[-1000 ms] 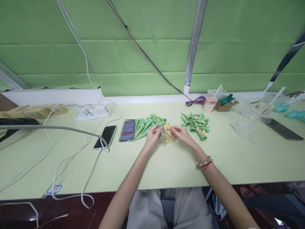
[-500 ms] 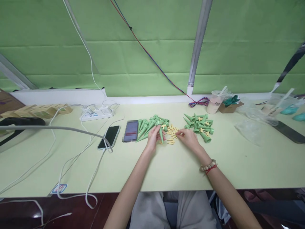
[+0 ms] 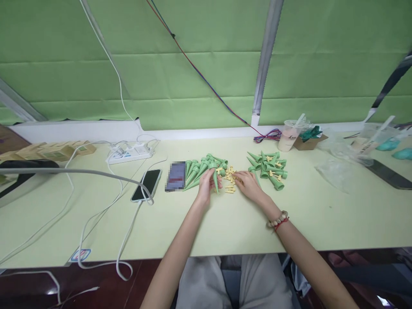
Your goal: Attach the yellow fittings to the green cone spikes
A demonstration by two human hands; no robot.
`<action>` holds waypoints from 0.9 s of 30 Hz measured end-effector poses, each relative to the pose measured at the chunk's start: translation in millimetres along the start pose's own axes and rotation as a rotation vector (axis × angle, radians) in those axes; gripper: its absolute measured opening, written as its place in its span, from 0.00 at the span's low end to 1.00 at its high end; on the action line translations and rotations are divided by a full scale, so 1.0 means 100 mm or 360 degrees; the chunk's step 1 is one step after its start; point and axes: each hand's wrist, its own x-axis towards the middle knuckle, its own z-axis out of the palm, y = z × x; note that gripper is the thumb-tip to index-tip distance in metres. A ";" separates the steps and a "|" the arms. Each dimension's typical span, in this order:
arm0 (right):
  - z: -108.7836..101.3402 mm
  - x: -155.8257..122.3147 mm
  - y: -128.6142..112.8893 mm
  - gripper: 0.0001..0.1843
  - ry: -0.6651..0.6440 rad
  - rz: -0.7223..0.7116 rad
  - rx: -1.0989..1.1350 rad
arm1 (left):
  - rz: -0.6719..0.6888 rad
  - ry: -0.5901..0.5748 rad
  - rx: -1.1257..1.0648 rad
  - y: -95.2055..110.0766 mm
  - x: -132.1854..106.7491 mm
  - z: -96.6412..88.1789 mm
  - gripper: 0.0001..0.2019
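My left hand [image 3: 206, 187] is closed around a green cone-shaped spike [image 3: 215, 181], its tip pointing down towards me. A small yellow piece shows near the spike's top. My right hand [image 3: 249, 185] reaches in from the right, its fingers drawn together at the edge of a heap of small yellow plastic pieces [image 3: 229, 189]. Whatever lies between those fingertips is too small to make out. Behind my left hand lies a pile of green spikes [image 3: 195, 172]. Beyond my right hand is a second green pile [image 3: 264, 168], in which several spikes have yellow pieces on them.
Left of the spikes lie a blurred-out phone [image 3: 175, 177] and another phone [image 3: 147, 185] with white cables across it. A power strip [image 3: 131, 152] stands behind. At the back right are a drink cup [image 3: 289, 136], a small carton [image 3: 309, 143] and plastic bags [image 3: 333, 174].
My right hand has shifted slightly left over the yellow heap. My left hand still holds the green spike in nearly the same place. The whole view has moved a little.
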 end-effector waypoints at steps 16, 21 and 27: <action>0.07 0.02 0.03 0.10 0.0075 0.0073 -0.0002 | -0.0025 -0.0045 0.0083 -0.09 0.03 -0.03 0.15; 0.06 0.03 0.02 0.14 0.0073 -0.0030 0.0031 | -0.0034 -0.0044 0.0097 -0.09 0.05 -0.03 0.14; 0.04 0.02 -0.01 0.14 -0.0045 -0.0079 0.0042 | -0.0027 -0.0021 0.0102 -0.12 0.06 -0.06 0.14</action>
